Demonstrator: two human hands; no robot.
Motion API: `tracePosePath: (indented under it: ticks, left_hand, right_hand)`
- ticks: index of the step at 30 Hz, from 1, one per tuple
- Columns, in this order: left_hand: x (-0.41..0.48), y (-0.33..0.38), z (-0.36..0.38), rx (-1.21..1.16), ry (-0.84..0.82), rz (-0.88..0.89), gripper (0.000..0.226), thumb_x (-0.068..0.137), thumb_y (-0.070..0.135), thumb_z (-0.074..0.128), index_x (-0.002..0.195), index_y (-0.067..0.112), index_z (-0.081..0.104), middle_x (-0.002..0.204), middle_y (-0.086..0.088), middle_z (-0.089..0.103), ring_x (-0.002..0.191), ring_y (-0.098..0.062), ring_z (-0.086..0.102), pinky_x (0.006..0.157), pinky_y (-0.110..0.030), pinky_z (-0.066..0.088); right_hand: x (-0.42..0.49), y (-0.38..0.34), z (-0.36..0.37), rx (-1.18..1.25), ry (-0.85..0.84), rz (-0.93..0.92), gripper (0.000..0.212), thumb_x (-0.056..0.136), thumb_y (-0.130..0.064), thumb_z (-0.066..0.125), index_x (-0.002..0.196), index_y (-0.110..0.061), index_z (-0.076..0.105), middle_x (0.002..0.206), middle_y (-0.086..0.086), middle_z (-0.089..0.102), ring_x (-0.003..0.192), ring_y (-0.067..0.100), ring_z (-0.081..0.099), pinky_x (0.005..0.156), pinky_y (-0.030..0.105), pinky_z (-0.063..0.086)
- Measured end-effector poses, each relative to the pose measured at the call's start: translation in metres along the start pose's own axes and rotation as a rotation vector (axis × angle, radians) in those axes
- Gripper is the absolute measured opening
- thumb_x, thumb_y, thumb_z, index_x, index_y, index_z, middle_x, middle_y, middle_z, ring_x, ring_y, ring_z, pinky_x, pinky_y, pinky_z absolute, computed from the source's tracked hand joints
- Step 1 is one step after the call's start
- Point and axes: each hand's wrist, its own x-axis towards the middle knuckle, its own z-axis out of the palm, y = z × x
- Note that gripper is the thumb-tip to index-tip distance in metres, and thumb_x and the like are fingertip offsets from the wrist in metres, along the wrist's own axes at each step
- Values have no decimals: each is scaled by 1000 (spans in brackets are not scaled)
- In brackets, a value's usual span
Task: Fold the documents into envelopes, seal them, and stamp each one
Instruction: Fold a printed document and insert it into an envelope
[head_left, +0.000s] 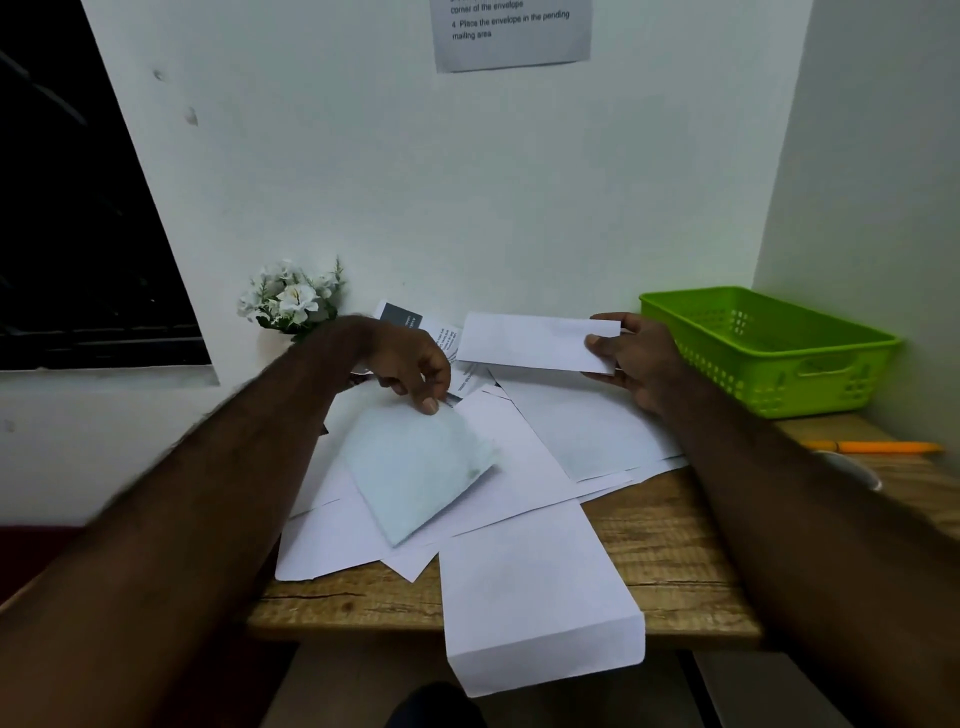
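1. I am looking down on the light-brown wooden table, which is standing against a white wall.
2. The loose white paper sheets are lying fanned and overlapping across its middle.
3. The bright green perforated plastic basket is sitting at the far right corner, just beside the person's right hand.
4. A long white folded sheet is hanging over the near edge.
5. A pale bluish-white sheet is lying tilted on top of the pile. The left hand is curling its fingers down onto the far corner; with the blur, I cannot tell whether it is pinching or only touching.
6. The plain white rectangular envelope is hovering over the far part of the pile. The right hand is pinching its right end, thumb in front and fingers behind.
7. I am judging all this paper as light, limp and slippery sheet on sheet. I would be taking each document by a corner or an edge while pressing its neighbours flat, and holding the envelope by one short end so the flap side is staying free.
8. A slim orange pen is lying near the right edge.
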Motion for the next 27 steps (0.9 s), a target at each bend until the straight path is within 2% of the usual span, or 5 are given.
tracePosePath:
  ticks: [7, 12, 16, 23, 27]
  left_hand:
    - [-2, 13, -10, -127, 105, 122, 17, 80, 12, 81, 77, 19, 66, 59, 2, 53, 48, -15, 35, 49, -21, 25]
    - [-6, 20, -15, -190, 133, 69, 24, 72, 25, 85, 92, 18, 75, 69, -7, 49, 55, -17, 34, 48, -21, 27]
    - [-7, 24, -25, -151, 160, 10, 14, 78, 18, 83, 91, 18, 77, 66, -2, 51, 57, -18, 32, 51, -22, 24]
    - [21, 22, -31, -194, 467, -50, 18, 77, 22, 85, 84, 10, 74, 56, -5, 43, 43, -14, 33, 45, -18, 23]
    - [47, 10, -17, -254, 550, -168, 33, 73, 21, 87, 90, -3, 72, 59, -9, 48, 47, -20, 37, 49, -20, 27]
  right_hand:
    - [-1, -3, 0, 23, 26, 2, 25, 87, 2, 71, 95, -21, 68, 111, 9, 64, 95, 24, 67, 55, 33, 60]
    - [-1, -3, -1, 25, 36, 5, 25, 88, 3, 70, 97, -20, 67, 112, 8, 65, 94, 24, 66, 56, 33, 61]
    - [1, -3, -3, 37, 38, 5, 25, 88, 3, 70, 101, -18, 66, 114, 10, 65, 93, 23, 66, 56, 33, 61]
    - [10, 0, -6, 105, 154, -37, 29, 87, 8, 67, 105, -15, 63, 123, 16, 62, 103, 29, 67, 54, 31, 60]
    - [20, 4, -8, 85, 271, -108, 36, 82, 8, 68, 101, -21, 59, 108, 8, 60, 93, 28, 66, 61, 41, 62]
